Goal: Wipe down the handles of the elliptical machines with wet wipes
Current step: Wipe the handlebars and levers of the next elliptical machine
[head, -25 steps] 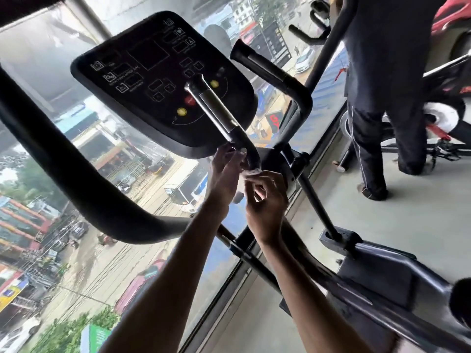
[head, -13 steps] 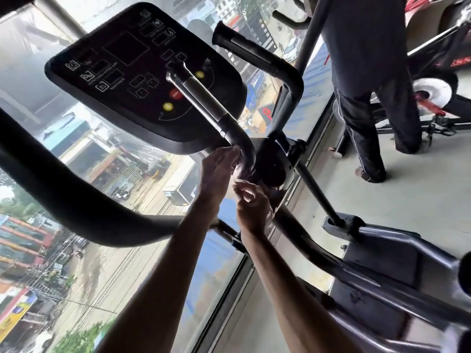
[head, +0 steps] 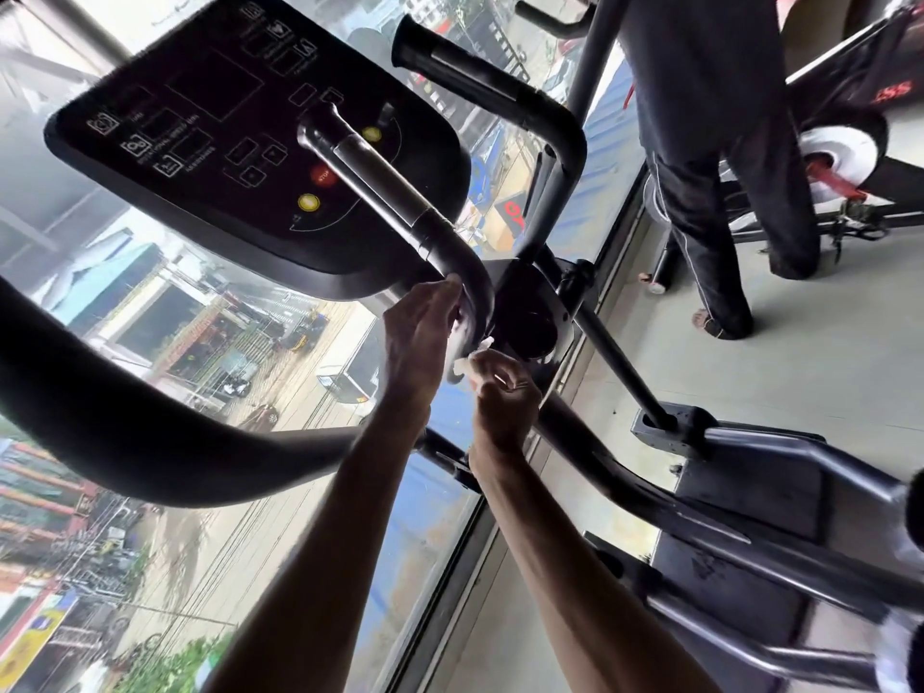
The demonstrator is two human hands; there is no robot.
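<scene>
The elliptical's left fixed handle (head: 380, 187), black with a silver sensor strip, curves down from in front of the console (head: 210, 157) to the centre post. My left hand (head: 420, 337) grips the lower bend of this handle. My right hand (head: 505, 402) sits just below it, fingers curled, pinching a small white wet wipe (head: 467, 360) against the bottom of the bend. Most of the wipe is hidden between the two hands. The right fixed handle (head: 490, 87) rises behind. A thick black moving arm (head: 125, 422) crosses the lower left.
A person in dark trousers (head: 710, 192) stands at the upper right beside a spin bike (head: 840, 142). The elliptical's foot pedals and rails (head: 740, 517) fill the lower right. A floor-length window (head: 250, 492) lies straight ahead, with a street far below.
The view has tilted and moved closer to the console. My left hand stays on the handle's bend; my right hand has shifted a little, and the white wipe shows again between the hands.
</scene>
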